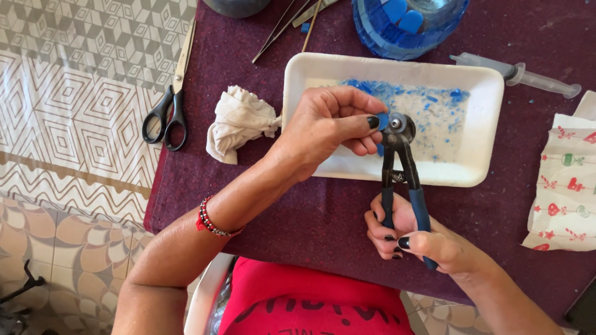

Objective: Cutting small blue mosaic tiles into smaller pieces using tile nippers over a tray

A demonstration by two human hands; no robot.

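The right hand (428,242) is clasping the nippers (400,167), long axis upright, head pointing away. The left hand (329,127) is pinching a blue chip (383,120) at the jaws.

Hands (323,127) with nippers (400,167) over tray (490,93)

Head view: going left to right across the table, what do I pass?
Scissors → crumpled white cloth → left hand pinching a blue piece → nippers held by the right hand → syringe → patterned paper.
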